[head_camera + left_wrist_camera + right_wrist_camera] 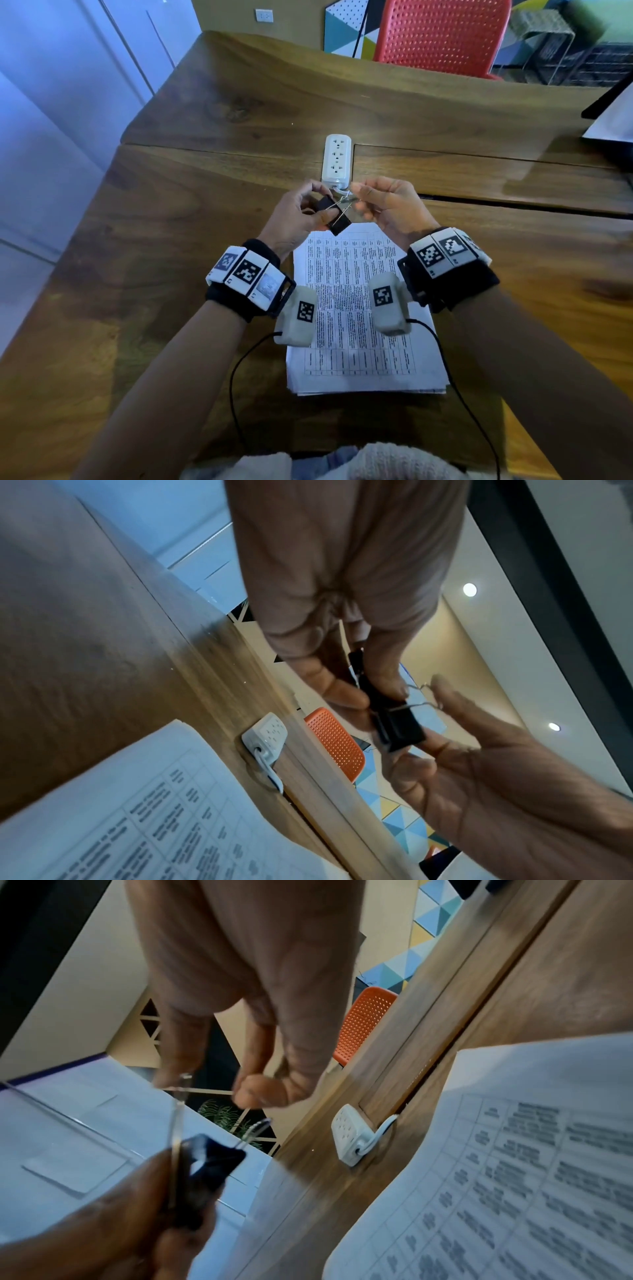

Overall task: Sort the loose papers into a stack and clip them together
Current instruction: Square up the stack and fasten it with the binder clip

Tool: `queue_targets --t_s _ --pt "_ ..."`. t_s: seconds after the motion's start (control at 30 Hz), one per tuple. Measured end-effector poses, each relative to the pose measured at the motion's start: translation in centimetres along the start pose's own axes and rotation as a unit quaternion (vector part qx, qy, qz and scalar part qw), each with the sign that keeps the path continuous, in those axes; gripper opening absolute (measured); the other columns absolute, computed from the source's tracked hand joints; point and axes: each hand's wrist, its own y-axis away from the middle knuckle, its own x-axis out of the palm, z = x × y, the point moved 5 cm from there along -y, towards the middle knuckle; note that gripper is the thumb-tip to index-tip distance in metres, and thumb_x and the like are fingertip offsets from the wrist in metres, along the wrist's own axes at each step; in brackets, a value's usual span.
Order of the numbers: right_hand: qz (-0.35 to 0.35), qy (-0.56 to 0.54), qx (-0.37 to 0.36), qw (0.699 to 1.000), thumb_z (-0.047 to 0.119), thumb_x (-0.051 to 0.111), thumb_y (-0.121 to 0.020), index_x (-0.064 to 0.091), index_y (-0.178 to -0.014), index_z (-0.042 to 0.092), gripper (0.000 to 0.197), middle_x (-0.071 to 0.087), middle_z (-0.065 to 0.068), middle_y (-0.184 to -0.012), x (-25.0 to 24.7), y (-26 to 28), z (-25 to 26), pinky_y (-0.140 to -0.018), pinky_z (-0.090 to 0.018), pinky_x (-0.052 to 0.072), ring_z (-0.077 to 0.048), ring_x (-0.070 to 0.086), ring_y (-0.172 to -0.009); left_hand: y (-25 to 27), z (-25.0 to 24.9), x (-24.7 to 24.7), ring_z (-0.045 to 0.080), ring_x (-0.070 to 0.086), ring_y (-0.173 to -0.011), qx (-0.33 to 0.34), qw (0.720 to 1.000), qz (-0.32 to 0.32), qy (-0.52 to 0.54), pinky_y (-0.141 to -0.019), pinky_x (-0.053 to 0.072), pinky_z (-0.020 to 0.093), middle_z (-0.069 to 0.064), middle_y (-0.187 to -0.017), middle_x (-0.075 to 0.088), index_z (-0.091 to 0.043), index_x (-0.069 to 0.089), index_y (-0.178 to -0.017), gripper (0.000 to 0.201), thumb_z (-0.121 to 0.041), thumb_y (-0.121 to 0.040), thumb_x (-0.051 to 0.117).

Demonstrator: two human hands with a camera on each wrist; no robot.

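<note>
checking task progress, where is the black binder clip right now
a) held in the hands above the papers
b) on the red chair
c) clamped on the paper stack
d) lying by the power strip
a: the left hand pinches the binder clip in the air while the right hand pulls its wire handle, above the unclipped paper stack.

Paper stack (359, 325) print blurred, unreadable

Left hand (297, 215), right hand (387, 205): raised; pinching

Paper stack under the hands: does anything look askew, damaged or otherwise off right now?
Only slightly. The paper stack lies flat on the table, but lower sheets peek out unevenly along its near edge. The binder clip is off the stack, held in the air by the left hand and right hand.
</note>
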Motion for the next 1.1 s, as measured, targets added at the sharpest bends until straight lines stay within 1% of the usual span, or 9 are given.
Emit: queue_targets --t_s 0.1,0.2,0.37,0.47,0.57,0.7,0.8,0.93,1.1 --pt "0.075 0.085 0.060 0.992 0.017 0.063 -0.083 0.066 -0.077 0.012 0.008 0.056 0.004 -0.064 0.3 -0.6 -0.2 -0.052 -0.015 0.039 -0.006 0.047 -0.054 -0.1 0.4 -0.4 0.002 0.060 -0.071 0.001 0.999 0.015 -0.045 -0.063 0.049 0.012 0.002 -0.083 0.061 -0.024 0.054 -0.080 0.027 0.001 -0.082 0.065" --pt "0.100 0.155 0.107 0.977 0.011 0.064 -0.082 0.067 -0.080 0.007 0.004 0.058 0.000 -0.065 0.6 -1.3 -0.2 -0.054 -0.015 0.041 -0.008 0.049 -0.056 -0.5 1.1 -0.8 -0.005 0.061 -0.064 -0.014 0.997 0.031 -0.068 -0.062 0.048 0.012 -0.003 -0.079 0.062 -0.024 0.054 -0.080 0.030 0.005 -0.081 0.065" --pt "0.117 0.160 0.145 0.969 0.004 0.066 -0.078 0.066 -0.083 0.005 0.005 0.062 -0.006 -0.078 0.8 -2.5 -1.0 -0.075 -0.024 0.049 -0.014 0.056 -0.071 -1.4 2.4 -1.1 0.009 0.063 -0.078 -0.048 0.994 0.021 -0.094 -0.075 0.052 0.022 0.005 -0.090 0.066 -0.021 0.053 -0.085 0.027 0.003 -0.080 0.065" --pt "0.098 0.210 0.138 0.963 0.006 0.066 -0.079 0.061 -0.106 -0.004 0.029 0.064 -0.014 -0.099 0.1 -3.0 -2.2 -0.085 -0.028 0.052 -0.018 0.061 -0.086 -1.4 3.7 -0.9 0.016 0.064 -0.086 -0.084 0.988 -0.007 -0.129 -0.077 0.051 0.022 0.010 -0.099 0.067 -0.016 0.050 -0.099 0.030 -0.005 -0.080 0.069" --pt "0.084 0.265 0.132 0.951 0.010 0.062 -0.084 0.056 -0.116 -0.007 0.037 0.063 -0.015 -0.105 -0.9 -3.3 -4.0 -0.082 -0.026 0.053 -0.017 0.063 -0.087 -1.1 5.9 -1.0 0.019 0.062 -0.088 -0.169 0.968 -0.029 -0.186 -0.077 0.047 0.026 0.008 -0.096 0.064 -0.015 0.042 -0.103 0.036 -0.016 -0.081 0.071" --pt "0.032 0.208 0.163 0.964 0.006 0.059 -0.087 0.056 -0.113 -0.013 0.033 0.064 -0.014 -0.090 -2.7 -4.2 -7.4 -0.084 -0.028 0.054 -0.020 0.064 -0.081 -0.9 7.4 -1.4 0.019 0.054 -0.087 -0.197 0.943 -0.053 -0.263 -0.074 0.041 0.025 0.007 -0.095 0.056 -0.010 0.044 -0.095 0.027 -0.013 -0.083 0.068" --pt "-0.009 0.165 0.188 0.968 0.003 0.057 -0.087 0.055 -0.111 -0.017 0.031 0.061 -0.011 -0.077 -3.7 -4.6 -9.9 -0.066 -0.018 0.056 -0.016 0.061 -0.069 -0.8 8.1 -1.1 0.021 0.051 -0.090 -0.186 0.938 -0.086 -0.278 -0.074 0.038 0.024 0.011 -0.097 0.051 -0.008 0.041 -0.097 0.028 -0.005 -0.084 0.065" --pt "-0.027 0.134 0.179 0.974 -0.001 0.054 -0.089 0.060 -0.089 -0.008 0.010 0.057 -0.011 -0.073 -4.0 -5.0 -11.2 -0.061 -0.023 0.050 -0.018 0.056 -0.066 -0.4 9.7 -0.8 0.032 0.043 -0.120 -0.241 0.911 -0.166 -0.290 -0.097 0.038 0.030 0.019 -0.133 0.036 0.002 0.036 -0.124 0.051 -0.008 -0.084 0.065" --pt "-0.023 0.118 0.163 0.979 0.000 0.052 -0.090 0.059 -0.072 0.005 0.020 0.056 -0.010 -0.070 -4.0 -5.0 -11.4 -0.059 -0.020 0.049 -0.016 0.055 -0.063 -0.7 10.2 1.1 0.035 0.026 -0.133 -0.380 0.864 -0.186 -0.272 -0.109 0.029 0.037 0.020 -0.145 0.021 0.004 0.029 -0.134 0.058 -0.024 -0.091 0.057"
